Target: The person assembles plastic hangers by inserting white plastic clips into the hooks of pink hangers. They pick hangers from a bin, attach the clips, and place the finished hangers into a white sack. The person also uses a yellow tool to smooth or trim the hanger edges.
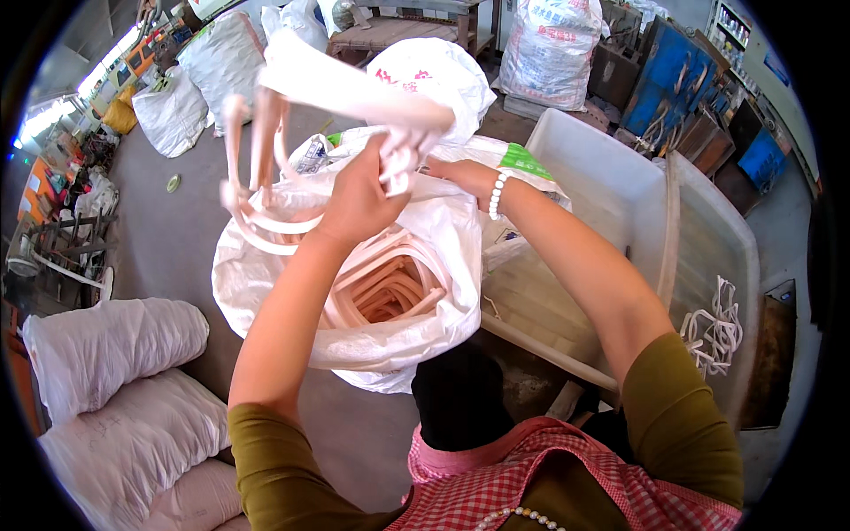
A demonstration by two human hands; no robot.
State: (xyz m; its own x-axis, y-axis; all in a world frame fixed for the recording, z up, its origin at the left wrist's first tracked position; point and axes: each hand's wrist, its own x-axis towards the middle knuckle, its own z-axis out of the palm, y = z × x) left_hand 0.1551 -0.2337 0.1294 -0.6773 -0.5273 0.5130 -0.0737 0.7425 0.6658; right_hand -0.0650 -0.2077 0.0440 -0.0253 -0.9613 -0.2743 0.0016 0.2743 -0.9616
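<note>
My left hand (361,193) is closed round a bundle of pale pink bent plastic tubes (350,93), lifted above an open white sack (403,345). The bundle is smeared by motion, and some of its loops hang down to the left. Inside the sack lie many more pink bent tubes (390,274), nested in rounded rectangles. My right hand (462,179), with a white bead bracelet on its wrist, is at the sack's far right rim, close to the bundle. Its fingertips are hidden, so I cannot tell what they grip.
Right of the sack stands a large whitish plastic tub (602,230). Beside it, another translucent tub (717,239) holds a tangle of white loops (713,332). Filled white sacks (133,425) are stacked at the near left. More sacks (549,53) and a blue metal machine (668,75) stand at the back.
</note>
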